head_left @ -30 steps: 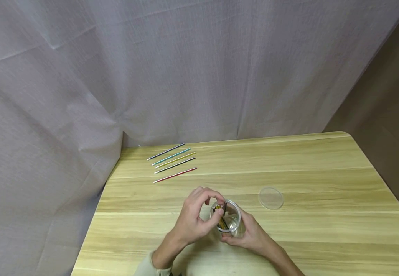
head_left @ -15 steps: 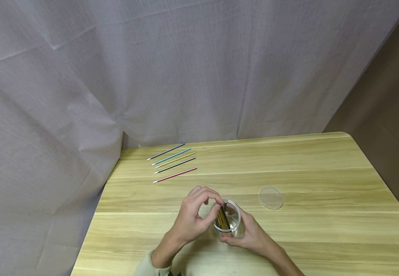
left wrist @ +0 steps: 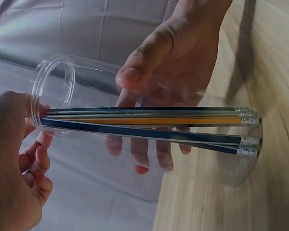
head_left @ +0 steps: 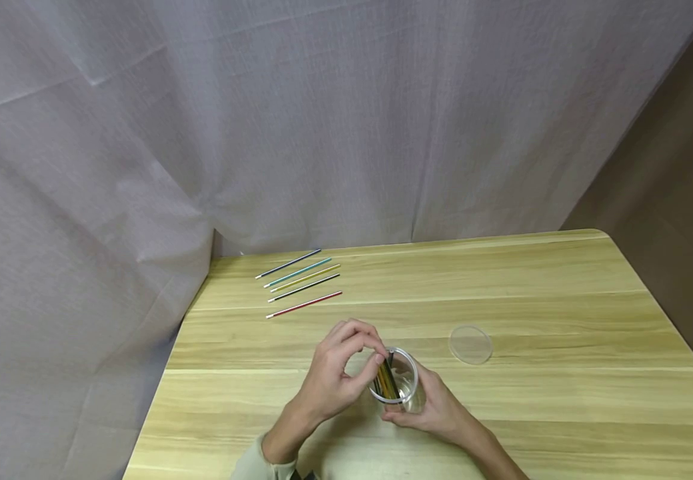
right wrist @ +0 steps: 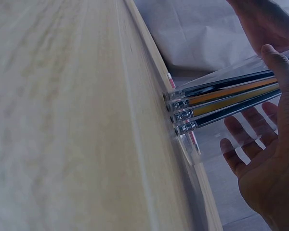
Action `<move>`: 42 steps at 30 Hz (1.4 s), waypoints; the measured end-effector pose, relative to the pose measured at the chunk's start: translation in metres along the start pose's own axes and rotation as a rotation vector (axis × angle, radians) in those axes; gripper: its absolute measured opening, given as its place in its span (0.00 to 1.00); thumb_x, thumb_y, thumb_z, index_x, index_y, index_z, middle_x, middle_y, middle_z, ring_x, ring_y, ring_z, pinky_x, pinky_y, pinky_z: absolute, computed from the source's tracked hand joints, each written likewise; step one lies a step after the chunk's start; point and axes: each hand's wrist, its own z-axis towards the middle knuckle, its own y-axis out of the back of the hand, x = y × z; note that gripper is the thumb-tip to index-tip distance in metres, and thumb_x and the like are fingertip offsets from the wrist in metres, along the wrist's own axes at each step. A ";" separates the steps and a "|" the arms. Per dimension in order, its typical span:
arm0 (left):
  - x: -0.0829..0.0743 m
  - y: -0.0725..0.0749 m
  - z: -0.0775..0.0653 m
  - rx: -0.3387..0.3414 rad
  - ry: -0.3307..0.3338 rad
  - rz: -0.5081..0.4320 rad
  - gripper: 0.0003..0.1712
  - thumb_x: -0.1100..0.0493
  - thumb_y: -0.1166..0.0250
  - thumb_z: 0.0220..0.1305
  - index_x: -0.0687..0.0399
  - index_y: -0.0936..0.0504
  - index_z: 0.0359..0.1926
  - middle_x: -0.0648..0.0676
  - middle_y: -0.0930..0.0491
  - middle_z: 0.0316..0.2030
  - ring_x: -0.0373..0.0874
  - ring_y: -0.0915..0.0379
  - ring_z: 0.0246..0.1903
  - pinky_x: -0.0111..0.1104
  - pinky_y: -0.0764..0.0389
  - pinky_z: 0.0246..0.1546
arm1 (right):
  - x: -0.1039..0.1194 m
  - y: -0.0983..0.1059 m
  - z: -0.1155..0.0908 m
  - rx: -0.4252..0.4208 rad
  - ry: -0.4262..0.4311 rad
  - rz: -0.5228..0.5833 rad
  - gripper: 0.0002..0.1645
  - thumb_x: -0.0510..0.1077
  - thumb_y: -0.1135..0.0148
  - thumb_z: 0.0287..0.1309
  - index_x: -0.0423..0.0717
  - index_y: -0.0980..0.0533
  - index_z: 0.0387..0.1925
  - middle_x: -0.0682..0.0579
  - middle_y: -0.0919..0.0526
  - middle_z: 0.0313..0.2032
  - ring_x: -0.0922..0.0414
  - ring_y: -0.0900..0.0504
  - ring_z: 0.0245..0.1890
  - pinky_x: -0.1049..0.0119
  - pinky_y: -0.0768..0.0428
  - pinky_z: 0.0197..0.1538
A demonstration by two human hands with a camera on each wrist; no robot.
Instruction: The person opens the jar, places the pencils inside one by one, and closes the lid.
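Observation:
My right hand [head_left: 439, 410] grips a clear plastic jar [head_left: 415, 373] round its side, the thumb on one side and the fingers on the other. Several pencils [left wrist: 173, 120] stand inside, dark and yellow-orange, their metal-banded eraser ends at the jar's base. My left hand [head_left: 337, 373] is at the jar's mouth, thumb and index finger pinching at the pencils' upper ends, just by the rim [left wrist: 38, 96]. Those fingertips partly cover the ends. In the right wrist view the pencils [right wrist: 231, 98] lean side by side through the clear wall.
Several pencils lie spaced in a slanting row at the table's back left, from a dark blue one [head_left: 288, 264] to a red one [head_left: 304, 305] nearest me. A clear round lid [head_left: 470, 345] lies right of the jar. Behind the wooden table [head_left: 538, 300] hangs a grey curtain [head_left: 322, 133].
The pencil ends that showed between my left fingers at the mouth a second ago now sit lower, with more of their length visible inside the jar. My right hand has hardly moved.

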 end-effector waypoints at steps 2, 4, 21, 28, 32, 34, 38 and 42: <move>0.000 0.000 0.000 0.004 0.001 0.005 0.05 0.62 0.31 0.69 0.45 0.13 0.42 0.45 0.17 0.46 0.42 0.22 0.50 0.35 0.19 0.51 | 0.000 0.000 0.000 -0.001 0.002 -0.001 0.55 0.39 0.14 0.46 0.50 0.33 0.74 0.49 0.16 0.59 0.51 0.16 0.57 0.49 0.20 0.63; 0.000 0.000 0.000 0.005 0.004 0.004 0.05 0.62 0.31 0.69 0.45 0.13 0.41 0.45 0.17 0.45 0.41 0.21 0.49 0.34 0.19 0.51 | 0.000 0.000 0.000 -0.003 0.001 -0.003 0.55 0.40 0.14 0.47 0.50 0.33 0.74 0.49 0.16 0.59 0.51 0.16 0.57 0.49 0.20 0.63; 0.010 0.027 0.012 -0.126 0.047 0.017 0.11 0.70 0.35 0.69 0.51 0.16 0.47 0.48 0.15 0.43 0.43 0.23 0.39 0.34 0.24 0.41 | -0.004 0.000 0.000 -0.008 -0.004 -0.003 0.53 0.46 0.14 0.49 0.49 0.32 0.74 0.47 0.17 0.61 0.51 0.17 0.59 0.54 0.22 0.66; 0.022 0.047 0.015 -0.219 0.101 0.053 0.10 0.68 0.34 0.71 0.54 0.16 0.50 0.51 0.15 0.41 0.44 0.26 0.37 0.36 0.30 0.38 | 0.000 0.001 -0.001 -0.008 -0.037 0.004 0.53 0.47 0.14 0.49 0.48 0.32 0.73 0.47 0.17 0.62 0.52 0.18 0.60 0.58 0.24 0.67; 0.032 0.056 0.016 -0.253 0.137 0.063 0.09 0.66 0.33 0.72 0.54 0.16 0.50 0.52 0.15 0.40 0.44 0.26 0.37 0.36 0.31 0.39 | 0.002 0.001 -0.002 -0.007 -0.050 0.010 0.52 0.47 0.14 0.49 0.47 0.32 0.73 0.48 0.17 0.62 0.52 0.18 0.60 0.57 0.24 0.67; 0.038 0.058 0.015 -0.264 0.154 0.069 0.08 0.65 0.33 0.72 0.53 0.15 0.50 0.52 0.15 0.40 0.45 0.26 0.37 0.36 0.31 0.39 | 0.001 0.001 -0.003 -0.007 -0.042 0.005 0.52 0.47 0.14 0.49 0.47 0.32 0.73 0.47 0.17 0.62 0.52 0.17 0.60 0.56 0.23 0.67; 0.053 0.061 0.012 -0.278 0.168 0.095 0.08 0.66 0.32 0.71 0.54 0.15 0.49 0.53 0.15 0.40 0.47 0.26 0.36 0.38 0.28 0.39 | -0.002 0.000 -0.003 -0.012 -0.028 -0.006 0.52 0.47 0.14 0.49 0.47 0.32 0.73 0.46 0.17 0.61 0.51 0.17 0.60 0.55 0.22 0.66; 0.070 0.060 0.008 -0.287 0.178 0.122 0.09 0.67 0.31 0.69 0.55 0.15 0.48 0.54 0.14 0.39 0.48 0.26 0.34 0.43 0.26 0.37 | -0.003 0.000 -0.003 -0.014 -0.013 -0.012 0.52 0.47 0.14 0.50 0.47 0.32 0.73 0.46 0.17 0.61 0.51 0.17 0.59 0.55 0.22 0.66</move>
